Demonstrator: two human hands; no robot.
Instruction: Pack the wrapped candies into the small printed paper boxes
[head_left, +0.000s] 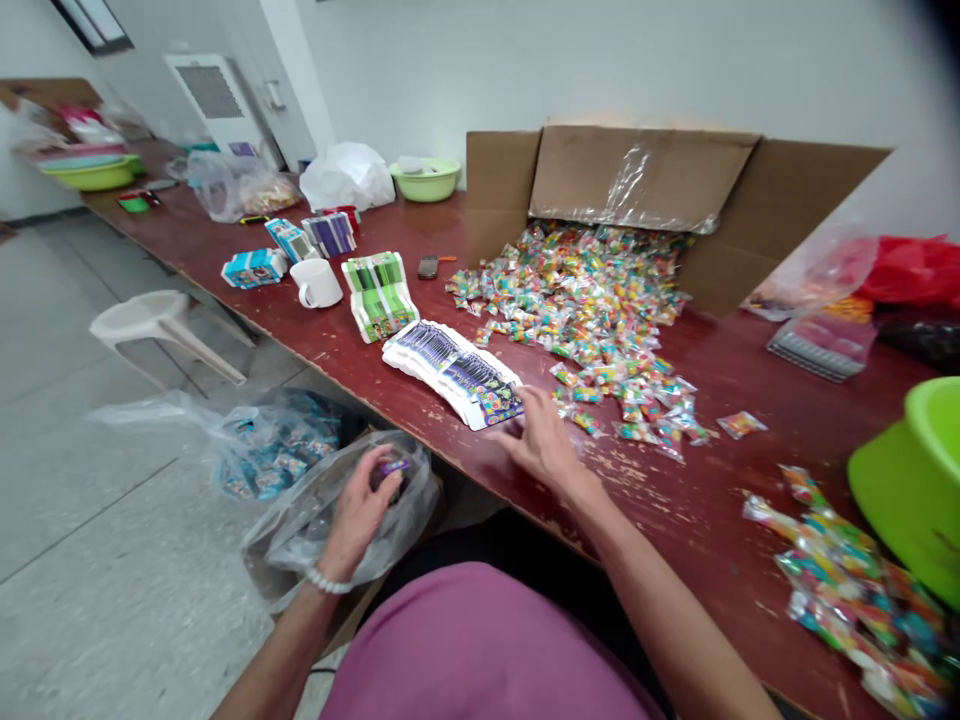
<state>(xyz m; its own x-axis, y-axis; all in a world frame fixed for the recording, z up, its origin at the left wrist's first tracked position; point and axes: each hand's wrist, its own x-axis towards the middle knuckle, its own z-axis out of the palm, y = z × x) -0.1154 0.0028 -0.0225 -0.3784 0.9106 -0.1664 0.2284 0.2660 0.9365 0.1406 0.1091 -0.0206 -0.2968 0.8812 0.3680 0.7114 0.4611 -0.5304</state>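
Observation:
My left hand (361,515) is over the mouth of a clear plastic bag (300,545) lining a box beside the table. Its thumb and curved fingers are around a small purple packet (395,467), partly hidden. Thumb and fingers apart, my right hand (546,440) is at the near right end of a fanned stack of flat purple-and-white printed cartons (454,370). Its fingertips seem to touch the end carton. Just beyond lies a heap of wrapped candies (592,310), spilling from a tipped cardboard box (645,175).
Green cartons (381,295) and a white mug (316,284) stand left of the stack. More candies (847,580) lie by a lime-green basin (911,480) at right. A bag of blue packets (281,450) and a white stool (150,315) are on the floor.

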